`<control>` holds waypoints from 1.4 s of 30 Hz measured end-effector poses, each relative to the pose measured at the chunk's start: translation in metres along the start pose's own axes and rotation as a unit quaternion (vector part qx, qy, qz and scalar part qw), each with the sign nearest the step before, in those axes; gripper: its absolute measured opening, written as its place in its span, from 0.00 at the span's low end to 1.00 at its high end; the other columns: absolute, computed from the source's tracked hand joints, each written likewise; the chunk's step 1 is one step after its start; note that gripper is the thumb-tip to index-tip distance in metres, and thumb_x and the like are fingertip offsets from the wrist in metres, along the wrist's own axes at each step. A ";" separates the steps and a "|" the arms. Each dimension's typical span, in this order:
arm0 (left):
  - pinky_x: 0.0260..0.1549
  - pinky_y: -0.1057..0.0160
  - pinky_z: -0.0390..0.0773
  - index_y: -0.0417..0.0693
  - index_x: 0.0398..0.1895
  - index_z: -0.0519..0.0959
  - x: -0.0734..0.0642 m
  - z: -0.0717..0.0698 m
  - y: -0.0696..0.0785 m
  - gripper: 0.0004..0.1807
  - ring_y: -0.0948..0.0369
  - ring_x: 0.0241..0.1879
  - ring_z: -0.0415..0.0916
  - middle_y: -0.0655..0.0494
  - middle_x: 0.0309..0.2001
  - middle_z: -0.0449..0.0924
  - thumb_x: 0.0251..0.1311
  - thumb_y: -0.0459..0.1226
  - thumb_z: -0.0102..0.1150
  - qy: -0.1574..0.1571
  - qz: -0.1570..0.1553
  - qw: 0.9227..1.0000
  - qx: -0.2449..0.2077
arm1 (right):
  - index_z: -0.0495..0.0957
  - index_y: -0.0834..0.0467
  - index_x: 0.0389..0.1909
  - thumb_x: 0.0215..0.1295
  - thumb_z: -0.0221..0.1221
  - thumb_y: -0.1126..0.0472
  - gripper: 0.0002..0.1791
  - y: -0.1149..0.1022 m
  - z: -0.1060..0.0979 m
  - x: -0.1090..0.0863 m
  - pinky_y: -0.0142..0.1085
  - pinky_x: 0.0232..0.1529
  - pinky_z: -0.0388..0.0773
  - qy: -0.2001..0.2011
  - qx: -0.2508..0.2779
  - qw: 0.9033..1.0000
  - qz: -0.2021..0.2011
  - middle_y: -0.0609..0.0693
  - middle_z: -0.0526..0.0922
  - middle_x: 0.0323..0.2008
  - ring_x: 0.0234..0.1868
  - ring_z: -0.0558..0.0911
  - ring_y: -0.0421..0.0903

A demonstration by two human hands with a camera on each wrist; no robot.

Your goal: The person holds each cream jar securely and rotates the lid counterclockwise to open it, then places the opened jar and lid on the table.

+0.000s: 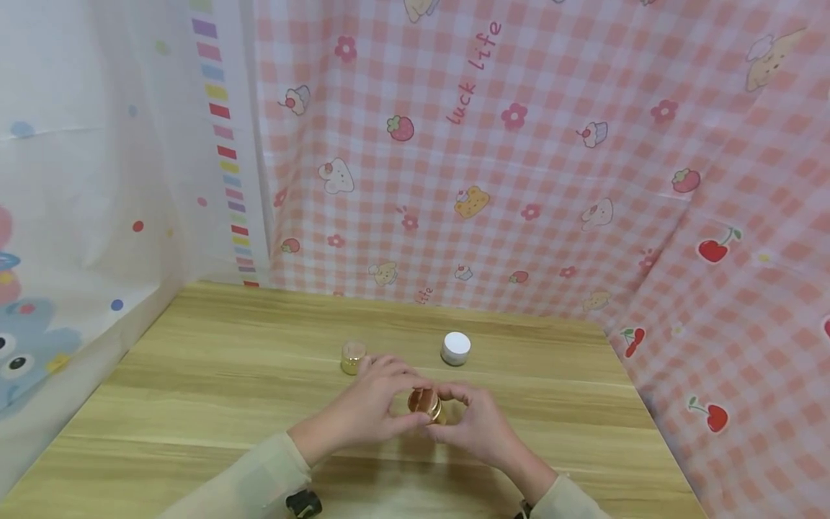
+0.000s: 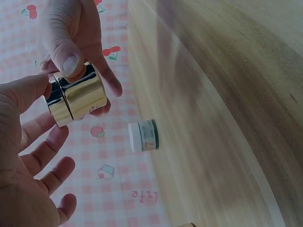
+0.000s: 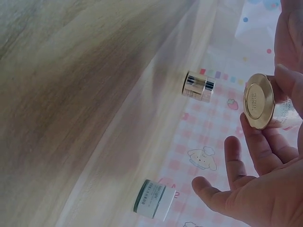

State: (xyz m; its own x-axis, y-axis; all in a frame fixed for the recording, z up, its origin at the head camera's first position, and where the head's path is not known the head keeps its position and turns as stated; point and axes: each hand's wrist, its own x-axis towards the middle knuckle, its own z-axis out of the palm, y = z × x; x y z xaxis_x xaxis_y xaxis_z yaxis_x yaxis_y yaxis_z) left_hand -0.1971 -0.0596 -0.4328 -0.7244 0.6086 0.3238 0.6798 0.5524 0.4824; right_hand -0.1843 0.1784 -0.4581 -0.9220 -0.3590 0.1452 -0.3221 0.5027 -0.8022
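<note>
A shiny gold cosmetic jar (image 1: pixel 426 405) is held above the table between both hands. My left hand (image 1: pixel 379 404) pinches its lid end between thumb and fingers, the other fingers spread apart. My right hand (image 1: pixel 476 425) grips the wider body, its thumb lying along the side in the left wrist view. A thin dark seam rings the gold jar (image 2: pixel 85 94) between lid and body. In the right wrist view the printed base of the gold jar (image 3: pixel 259 101) faces the camera. Fingers hide part of its side.
A second gold jar (image 1: pixel 353 358) stands on the wooden table (image 1: pixel 227 375), just beyond my left hand. A small jar with a white lid (image 1: pixel 456 349) stands farther back to the right. Pink checked cloth (image 1: pixel 493 158) hangs behind; white patterned cloth (image 1: pixel 84 144) hangs at left.
</note>
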 end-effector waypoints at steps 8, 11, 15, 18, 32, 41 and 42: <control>0.68 0.44 0.70 0.54 0.65 0.83 -0.002 0.002 -0.001 0.26 0.58 0.66 0.76 0.59 0.62 0.86 0.66 0.49 0.72 0.002 0.015 1.000 -0.014 | 0.88 0.51 0.55 0.56 0.81 0.52 0.26 0.000 0.001 0.001 0.65 0.74 0.70 -0.005 0.006 1.000 0.002 0.43 0.92 0.51 0.64 0.85 0.52; 0.67 0.47 0.76 0.53 0.64 0.84 -0.002 0.002 -0.001 0.24 0.59 0.64 0.79 0.61 0.61 0.86 0.66 0.46 0.73 0.008 0.027 0.999 -0.019 | 0.88 0.49 0.55 0.56 0.81 0.51 0.25 0.001 0.001 0.001 0.66 0.74 0.69 -0.007 0.006 1.000 0.001 0.41 0.92 0.51 0.64 0.85 0.52; 0.65 0.49 0.78 0.51 0.59 0.86 -0.002 0.004 -0.001 0.22 0.61 0.60 0.82 0.61 0.56 0.88 0.65 0.47 0.74 0.014 0.026 0.999 -0.024 | 0.88 0.48 0.55 0.57 0.80 0.51 0.25 0.002 0.001 0.000 0.67 0.74 0.69 -0.013 0.014 1.000 -0.003 0.41 0.92 0.51 0.64 0.85 0.52; 0.66 0.46 0.78 0.50 0.60 0.85 -0.002 0.005 -0.002 0.24 0.60 0.60 0.82 0.60 0.56 0.88 0.65 0.49 0.74 0.015 0.018 0.999 -0.022 | 0.88 0.48 0.55 0.57 0.80 0.52 0.24 0.002 0.001 -0.001 0.66 0.74 0.68 -0.016 0.019 1.000 -0.002 0.41 0.92 0.52 0.64 0.85 0.52; 0.67 0.48 0.75 0.56 0.60 0.86 -0.004 0.004 -0.001 0.22 0.60 0.63 0.79 0.63 0.59 0.88 0.63 0.44 0.74 0.031 0.040 0.999 -0.011 | 0.88 0.43 0.53 0.56 0.81 0.48 0.24 0.002 0.000 0.001 0.65 0.75 0.68 -0.016 0.013 1.000 0.003 0.37 0.91 0.52 0.64 0.84 0.47; 0.71 0.42 0.73 0.52 0.68 0.82 -0.005 0.003 -0.001 0.28 0.55 0.68 0.77 0.57 0.66 0.85 0.65 0.47 0.71 0.011 0.026 1.000 -0.008 | 0.88 0.44 0.53 0.56 0.80 0.49 0.23 0.003 0.000 0.001 0.63 0.75 0.69 -0.016 0.018 1.000 0.007 0.38 0.91 0.52 0.65 0.84 0.47; 0.71 0.41 0.73 0.52 0.68 0.82 -0.005 0.003 -0.001 0.28 0.54 0.69 0.76 0.57 0.66 0.84 0.65 0.47 0.71 0.008 0.025 1.000 -0.009 | 0.88 0.44 0.53 0.56 0.81 0.49 0.23 0.003 0.000 0.001 0.64 0.75 0.68 -0.017 0.020 1.000 0.008 0.37 0.91 0.52 0.65 0.84 0.47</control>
State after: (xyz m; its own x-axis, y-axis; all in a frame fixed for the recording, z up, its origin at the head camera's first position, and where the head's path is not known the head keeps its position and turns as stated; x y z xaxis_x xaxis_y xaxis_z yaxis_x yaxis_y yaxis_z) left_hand -0.1939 -0.0615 -0.4368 -0.6908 0.6259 0.3619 0.7138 0.5107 0.4792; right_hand -0.1862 0.1795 -0.4603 -0.9186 -0.3787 0.1129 -0.2980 0.4763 -0.8272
